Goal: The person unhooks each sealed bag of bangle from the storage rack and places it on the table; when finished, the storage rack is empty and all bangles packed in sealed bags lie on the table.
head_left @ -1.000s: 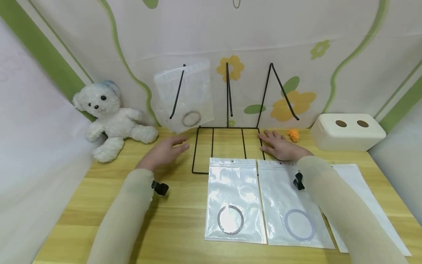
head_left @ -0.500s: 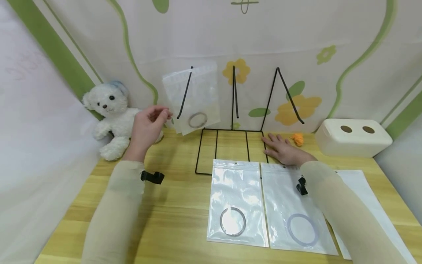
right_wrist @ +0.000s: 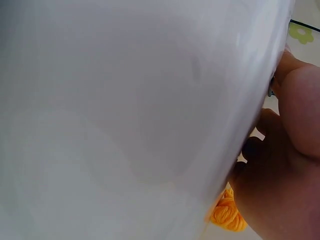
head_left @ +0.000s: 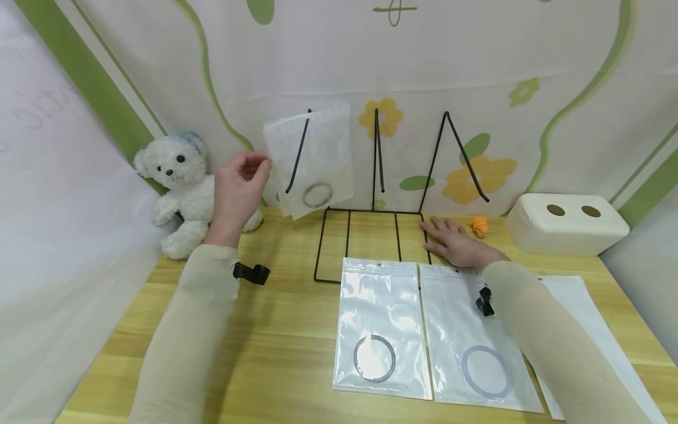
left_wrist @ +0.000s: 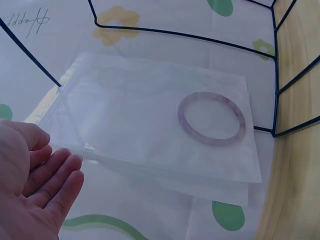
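"Happy" (left_wrist: 28, 22) marks the white flowered cloth (head_left: 424, 53). At eleven o'clock, two clear plastic bags (head_left: 331, 153) hang on the three-armed black wire rack (head_left: 373, 210). The left hand (head_left: 237, 194) is beside them, grip half curled; I can't tell if it pinches. At three, the right hand (head_left: 457, 243) spreads, holding nothing.

We hold our left hand (head_left: 238, 187) raised, fingers (left_wrist: 59, 177) bent; our right hand (head_left: 459, 244) lies palm-down, thumb (head_left: 435, 248) apart from fingers.
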`<control>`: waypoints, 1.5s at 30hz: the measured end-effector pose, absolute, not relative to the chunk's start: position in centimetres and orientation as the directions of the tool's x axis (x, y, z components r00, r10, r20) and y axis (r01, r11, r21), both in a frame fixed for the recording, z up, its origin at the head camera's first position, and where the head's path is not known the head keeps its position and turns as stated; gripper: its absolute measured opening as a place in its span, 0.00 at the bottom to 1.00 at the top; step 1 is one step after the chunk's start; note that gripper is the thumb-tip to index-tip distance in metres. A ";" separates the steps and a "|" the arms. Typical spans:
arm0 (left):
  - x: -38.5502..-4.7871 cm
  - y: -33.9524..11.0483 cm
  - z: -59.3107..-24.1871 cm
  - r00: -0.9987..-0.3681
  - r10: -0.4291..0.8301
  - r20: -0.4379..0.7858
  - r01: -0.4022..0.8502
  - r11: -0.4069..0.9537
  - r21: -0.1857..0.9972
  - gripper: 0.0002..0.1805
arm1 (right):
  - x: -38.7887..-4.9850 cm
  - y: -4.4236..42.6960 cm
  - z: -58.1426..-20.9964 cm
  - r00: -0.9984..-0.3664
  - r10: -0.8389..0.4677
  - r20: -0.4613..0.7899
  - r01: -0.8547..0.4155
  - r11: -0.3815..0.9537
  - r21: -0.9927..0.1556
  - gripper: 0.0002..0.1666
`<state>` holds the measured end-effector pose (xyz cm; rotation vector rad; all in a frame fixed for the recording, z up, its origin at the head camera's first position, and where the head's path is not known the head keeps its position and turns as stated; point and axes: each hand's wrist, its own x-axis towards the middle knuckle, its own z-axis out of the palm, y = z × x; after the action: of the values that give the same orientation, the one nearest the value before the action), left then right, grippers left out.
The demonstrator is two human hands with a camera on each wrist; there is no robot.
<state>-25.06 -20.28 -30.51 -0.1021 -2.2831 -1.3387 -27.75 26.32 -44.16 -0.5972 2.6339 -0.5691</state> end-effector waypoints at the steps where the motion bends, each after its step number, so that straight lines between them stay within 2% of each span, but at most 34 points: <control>1: -25.1 -20.2 -30.4 -0.878 -0.177 0.446 0.302 0.517 0.801 0.16 | -27.8 26.3 -44.2 -0.838 -0.474 -0.270 -0.320 0.829 -0.459 0.41; 19: -26.0 -19.3 -28.7 -0.835 -0.216 0.507 0.357 0.488 0.797 0.15 | -27.7 26.5 -44.4 -0.839 -0.481 -0.254 -0.333 0.823 -0.460 0.41; 34: -26.7 -18.4 -28.9 -0.778 -0.288 0.558 0.404 0.451 0.796 0.12 | -27.8 26.5 -44.8 -0.842 -0.481 -0.244 -0.338 0.823 -0.457 0.41; 45: -27.0 -18.2 -28.8 -0.763 -0.342 0.548 0.422 0.379 0.823 0.10 | -27.8 26.4 -44.7 -0.842 -0.483 -0.239 -0.346 0.825 -0.447 0.41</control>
<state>-27.01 -18.18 -28.82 -0.0687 -1.9654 -1.4460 -27.78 26.40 -44.66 -0.6262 2.6631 -0.5588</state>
